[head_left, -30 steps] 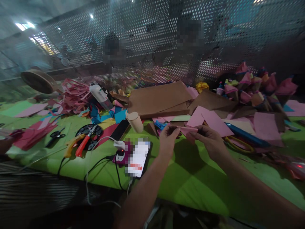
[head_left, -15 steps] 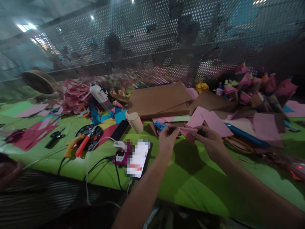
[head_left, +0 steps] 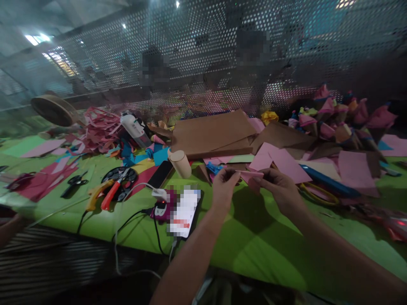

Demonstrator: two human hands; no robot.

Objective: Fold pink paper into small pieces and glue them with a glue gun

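Observation:
A small piece of pink paper (head_left: 251, 177) is stretched between my two hands, above the green tabletop (head_left: 254, 250). My left hand (head_left: 225, 182) pinches its left end between thumb and fingers. At the right end, my right hand (head_left: 276, 183) grips it the same way, and part of the paper hangs down beside the thumb. A twisted blue paper piece (head_left: 214, 167) lies just behind my left hand. Beyond my right hand rest flat pink sheets (head_left: 291, 164) and a blue cutter-like tool (head_left: 330, 181).
Left of my arm lie a lit phone (head_left: 186, 212), a purple power strip (head_left: 163, 207) with cables, and yellow- and red-handled tools (head_left: 111, 195). A cardboard tube (head_left: 179, 163) stands before a brown cardboard stack (head_left: 213, 131). Pink paper cones (head_left: 338, 112) fill the back right. Another person's hand (head_left: 12, 226) is at far left.
My hands and the pink paper stay almost in place. At far left, the other person's hand has shifted slightly.

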